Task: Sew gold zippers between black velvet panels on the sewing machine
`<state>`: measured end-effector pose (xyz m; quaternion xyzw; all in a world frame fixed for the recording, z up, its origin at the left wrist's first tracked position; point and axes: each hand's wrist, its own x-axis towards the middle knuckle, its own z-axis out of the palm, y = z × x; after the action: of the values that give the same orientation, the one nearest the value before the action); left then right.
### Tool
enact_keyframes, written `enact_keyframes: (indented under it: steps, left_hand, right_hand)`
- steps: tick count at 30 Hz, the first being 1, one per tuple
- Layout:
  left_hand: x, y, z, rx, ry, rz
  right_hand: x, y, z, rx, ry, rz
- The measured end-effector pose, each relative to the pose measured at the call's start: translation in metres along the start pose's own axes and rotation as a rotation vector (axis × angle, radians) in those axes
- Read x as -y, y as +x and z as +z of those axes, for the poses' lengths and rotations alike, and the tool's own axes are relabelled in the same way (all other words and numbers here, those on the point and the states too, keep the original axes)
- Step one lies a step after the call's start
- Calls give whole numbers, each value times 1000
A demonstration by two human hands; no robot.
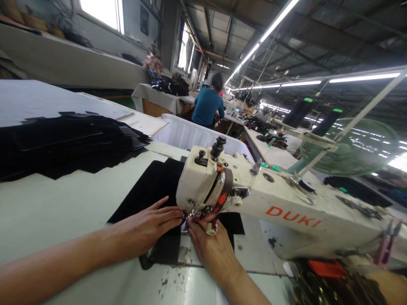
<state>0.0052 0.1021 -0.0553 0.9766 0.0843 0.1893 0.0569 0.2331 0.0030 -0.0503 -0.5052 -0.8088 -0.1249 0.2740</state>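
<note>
A black fabric piece (155, 182) lies under the head of a white sewing machine (197, 178) marked DUKI. My left hand (152, 224) rests flat on this fabric, its fingers stretched out toward the needle area and the thumb apart. On the near side of the presser foot, my right hand (211, 243) has its fingers drawn together at the fabric. Its fingertips are partly hidden by the machine head and a red-and-black strip (221, 199) hanging there. Black fabric (233, 222) also shows to the right of this hand.
A pile of black fabric pieces (70, 144) lies on the left. Behind the machine stands a white plastic bin (203, 137); a person in a blue top (208, 106) sits farther back. At right are thread cones (327, 120), a green fan (352, 146) and pink-handled snips (386, 245).
</note>
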Motion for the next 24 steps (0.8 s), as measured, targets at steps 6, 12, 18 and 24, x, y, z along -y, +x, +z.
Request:
enact_keyframes:
  steps: [6,12,18,24]
  left_hand:
    - [0,3,-6,54,-7,-16]
    - [-3,3,-8,62,-76,-66]
    - [-7,5,-9,61,-113,-78]
    - [-7,2,0,7,-92,-101]
  right_hand:
    - [1,4,-3,-37,22,6]
    - [4,6,-6,-29,48,14]
    - [5,1,-12,-65,-7,-13]
    - [19,1,-29,-59,-108,-41]
